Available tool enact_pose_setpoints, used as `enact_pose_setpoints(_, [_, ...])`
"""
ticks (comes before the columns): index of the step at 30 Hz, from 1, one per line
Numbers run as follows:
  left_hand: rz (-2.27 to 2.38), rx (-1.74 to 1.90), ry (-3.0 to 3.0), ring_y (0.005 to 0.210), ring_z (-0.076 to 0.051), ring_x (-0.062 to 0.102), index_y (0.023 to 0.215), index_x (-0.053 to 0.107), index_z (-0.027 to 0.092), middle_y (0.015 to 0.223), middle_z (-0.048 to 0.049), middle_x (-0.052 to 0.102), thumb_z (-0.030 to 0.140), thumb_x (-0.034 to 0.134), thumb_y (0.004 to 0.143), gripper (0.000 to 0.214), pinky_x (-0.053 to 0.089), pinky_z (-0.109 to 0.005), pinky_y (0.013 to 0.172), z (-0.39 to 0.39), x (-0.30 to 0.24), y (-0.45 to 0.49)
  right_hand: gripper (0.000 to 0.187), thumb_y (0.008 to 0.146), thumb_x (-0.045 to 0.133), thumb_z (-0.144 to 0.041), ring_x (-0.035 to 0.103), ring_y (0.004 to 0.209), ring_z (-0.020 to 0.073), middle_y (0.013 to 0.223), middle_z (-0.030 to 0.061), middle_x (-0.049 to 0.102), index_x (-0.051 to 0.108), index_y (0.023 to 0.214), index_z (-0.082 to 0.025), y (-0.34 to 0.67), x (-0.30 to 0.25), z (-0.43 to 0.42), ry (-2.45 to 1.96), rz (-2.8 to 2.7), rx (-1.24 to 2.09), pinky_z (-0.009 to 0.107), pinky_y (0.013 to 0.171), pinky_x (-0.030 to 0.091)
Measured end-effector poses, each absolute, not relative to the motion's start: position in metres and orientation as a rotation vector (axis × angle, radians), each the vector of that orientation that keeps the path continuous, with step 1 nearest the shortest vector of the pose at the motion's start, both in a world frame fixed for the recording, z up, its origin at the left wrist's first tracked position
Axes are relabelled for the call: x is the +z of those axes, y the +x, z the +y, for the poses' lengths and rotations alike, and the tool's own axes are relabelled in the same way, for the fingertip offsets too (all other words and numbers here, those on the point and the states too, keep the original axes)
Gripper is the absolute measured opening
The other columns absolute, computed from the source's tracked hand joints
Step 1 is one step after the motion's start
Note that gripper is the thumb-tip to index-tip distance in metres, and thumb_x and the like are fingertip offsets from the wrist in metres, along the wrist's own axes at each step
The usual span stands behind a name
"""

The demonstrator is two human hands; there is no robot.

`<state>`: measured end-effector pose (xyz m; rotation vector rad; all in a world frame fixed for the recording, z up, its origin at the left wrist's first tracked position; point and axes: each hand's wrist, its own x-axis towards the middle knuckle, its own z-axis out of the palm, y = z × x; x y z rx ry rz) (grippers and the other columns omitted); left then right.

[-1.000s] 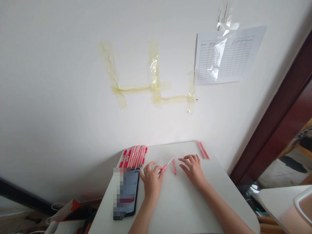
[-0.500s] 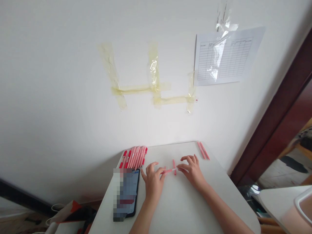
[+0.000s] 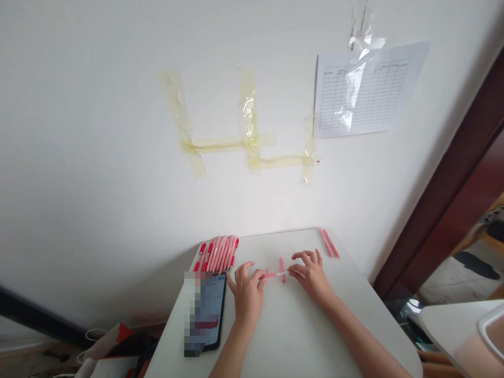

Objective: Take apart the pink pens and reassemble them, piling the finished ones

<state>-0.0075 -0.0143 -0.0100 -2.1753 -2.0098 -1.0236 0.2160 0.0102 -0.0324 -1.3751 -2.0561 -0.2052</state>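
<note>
My left hand (image 3: 248, 291) pinches a pink pen barrel (image 3: 270, 275) between thumb and finger, holding it roughly level above the white table. From the barrel's right end a thin white piece (image 3: 282, 273) sticks out, perhaps a refill. My right hand (image 3: 311, 277) pinches the far end of that piece, its other fingers raised. Another pink pen part (image 3: 282, 262) lies upright in view on the table, just behind the held one. A small pink piece near my left fingertips is mostly hidden.
Several pink and red pens (image 3: 220, 252) lie side by side at the table's back left. A phone (image 3: 214, 310) rests left of my left hand. Two pink pens (image 3: 329, 242) lie at the back right. Behind the table (image 3: 299, 336) rises a wall with a taped sheet (image 3: 362, 113).
My right hand has shifted slightly to the right, and a little more of the white piece shows outside the barrel. My left hand stays almost in place.
</note>
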Motion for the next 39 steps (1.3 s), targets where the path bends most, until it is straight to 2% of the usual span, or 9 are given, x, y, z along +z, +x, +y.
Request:
enact_pose_setpoints(3, [-2.047,-1.013,-2.098,0.122,-0.028,0.054,0.086,0.076,0.030,0.123,-0.0052,0.063,0.025,0.065,0.085,0.012,0.021,-0.072,0.115,-0.013,-0.009,-0.010,0.012,0.094,0.066,-0.030,0.055,0.114,0.0273,0.118,0.0025,0.066,0.076,0.095,-0.036,0.219,-0.035,0.013,-1.400,-2.020,-0.226,0.070,0.114,0.024])
enact_pose_setpoints(9, [-2.115,-0.981,-2.011,0.125,-0.030,0.051,0.091,0.075,0.029,0.125,-0.0069,0.061,0.023,0.059,0.088,0.018,0.022,-0.073,0.112,-0.012,-0.009,-0.015,0.013,0.095,0.064,-0.033,0.053,0.115,0.0286,0.118,0.0027,0.066,0.076,0.095,-0.037,0.226,-0.035,0.015,-1.434,-1.937,-0.236,0.071,0.114,0.021])
enact_pose_setpoints(14, [-2.142,-0.985,-1.979,0.124,-0.030,0.050,0.091,0.074,0.027,0.125,-0.0078,0.062,0.021,0.056,0.088,0.020,0.028,-0.070,0.112,-0.013,-0.008,-0.015,0.015,0.096,0.062,-0.033,0.054,0.114,0.0290,0.118,0.0033,0.066,0.076,0.095,-0.036,0.228,-0.033,0.015,-1.459,-1.914,-0.254,0.070,0.113,0.023])
enact_pose_setpoints(23, [-2.216,-0.941,-1.925,0.127,-0.030,0.049,0.092,0.074,0.027,0.125,-0.0080,0.061,0.018,0.054,0.087,0.023,0.026,-0.072,0.112,-0.011,-0.006,-0.016,0.018,0.097,0.059,-0.036,0.053,0.114,0.0302,0.117,0.0046,0.066,0.076,0.094,-0.036,0.232,-0.036,0.017,-1.458,-1.888,-0.258,0.069,0.111,0.026])
enact_pose_setpoints(32, [-2.238,-0.861,-1.851,0.125,-0.031,0.049,0.094,0.075,0.025,0.125,-0.0099,0.062,0.028,0.051,0.092,0.024,0.028,-0.073,0.111,-0.010,-0.009,-0.017,0.019,0.098,0.057,-0.035,0.052,0.114,0.0304,0.117,0.0042,0.065,0.076,0.094,-0.035,0.233,-0.039,0.019,-1.482,-1.872,-0.198,0.070,0.111,0.025])
enact_pose_setpoints(39, [-2.195,-0.775,-1.798,0.126,-0.033,0.048,0.082,0.073,0.020,0.125,-0.0123,0.062,0.033,0.051,0.092,0.027,0.028,-0.073,0.110,-0.010,-0.009,-0.017,0.018,0.098,0.059,-0.035,0.053,0.114,0.0298,0.117,0.0043,0.065,0.077,0.093,-0.035,0.234,-0.040,0.019,-1.500,-1.874,-0.198,0.066,0.109,0.030])
